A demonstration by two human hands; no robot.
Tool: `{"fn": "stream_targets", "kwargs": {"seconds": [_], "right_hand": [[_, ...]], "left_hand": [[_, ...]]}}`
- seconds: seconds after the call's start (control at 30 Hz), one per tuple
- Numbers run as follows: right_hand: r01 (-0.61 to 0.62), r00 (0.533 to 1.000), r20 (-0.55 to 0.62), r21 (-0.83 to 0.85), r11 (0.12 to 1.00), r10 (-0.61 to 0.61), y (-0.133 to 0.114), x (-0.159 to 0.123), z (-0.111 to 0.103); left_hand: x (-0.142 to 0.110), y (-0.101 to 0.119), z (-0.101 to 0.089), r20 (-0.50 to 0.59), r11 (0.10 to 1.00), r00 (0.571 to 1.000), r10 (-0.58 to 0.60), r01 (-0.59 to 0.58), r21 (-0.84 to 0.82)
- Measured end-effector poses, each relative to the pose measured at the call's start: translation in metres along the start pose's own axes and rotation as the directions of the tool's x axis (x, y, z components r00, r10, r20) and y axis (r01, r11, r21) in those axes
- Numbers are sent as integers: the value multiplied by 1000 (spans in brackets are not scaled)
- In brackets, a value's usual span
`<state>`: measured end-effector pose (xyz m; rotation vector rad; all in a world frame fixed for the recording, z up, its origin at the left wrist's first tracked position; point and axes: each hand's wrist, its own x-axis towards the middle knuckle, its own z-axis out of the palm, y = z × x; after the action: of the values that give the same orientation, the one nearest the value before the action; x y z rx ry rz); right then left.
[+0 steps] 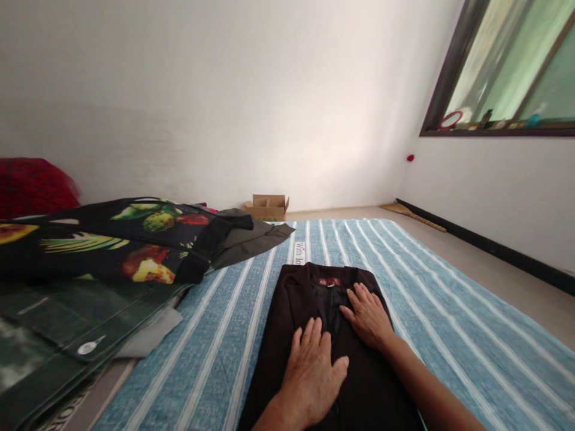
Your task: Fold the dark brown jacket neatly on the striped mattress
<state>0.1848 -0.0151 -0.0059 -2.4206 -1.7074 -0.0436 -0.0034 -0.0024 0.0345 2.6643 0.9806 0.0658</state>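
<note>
A dark brown folded garment [291,335] with a small red label at its collar lies on a blue striped sheet [449,323]. My left hand [311,372] lies flat on the garment's middle, fingers stretched out. My right hand [368,316] rests flat just above and to the right of it, near the collar, fingers spread. Both palms press on the fabric and hold nothing.
A pile of clothes, topped by a black fruit-print cloth [112,239], lies to the left, with a grey garment [251,239] beside it. A red cushion [31,185] sits far left. A cardboard box [268,207] stands by the wall. A window [512,66] is at upper right.
</note>
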Motion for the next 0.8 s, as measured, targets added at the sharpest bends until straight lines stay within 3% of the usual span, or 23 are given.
{"fn": "stream_targets", "kwargs": {"seconds": [0.17, 0.4, 0.53, 0.8], "right_hand": [[-95, 987, -134, -48, 994, 87, 1, 0, -6], [-112, 993, -28, -11, 994, 112, 0, 9, 7], [-110, 993, -44, 28, 994, 111, 1, 10, 11], [-115, 986, -103, 134, 984, 130, 12, -3, -20]], "left_hand": [[-2, -2, 5, -27, 1000, 1000, 10, -10, -7], [-2, -1, 4, -15, 1000, 1000, 11, -11, -12], [1, 0, 5, -15, 1000, 999, 29, -29, 7], [4, -3, 6, -44, 997, 997, 70, -71, -5]]}}
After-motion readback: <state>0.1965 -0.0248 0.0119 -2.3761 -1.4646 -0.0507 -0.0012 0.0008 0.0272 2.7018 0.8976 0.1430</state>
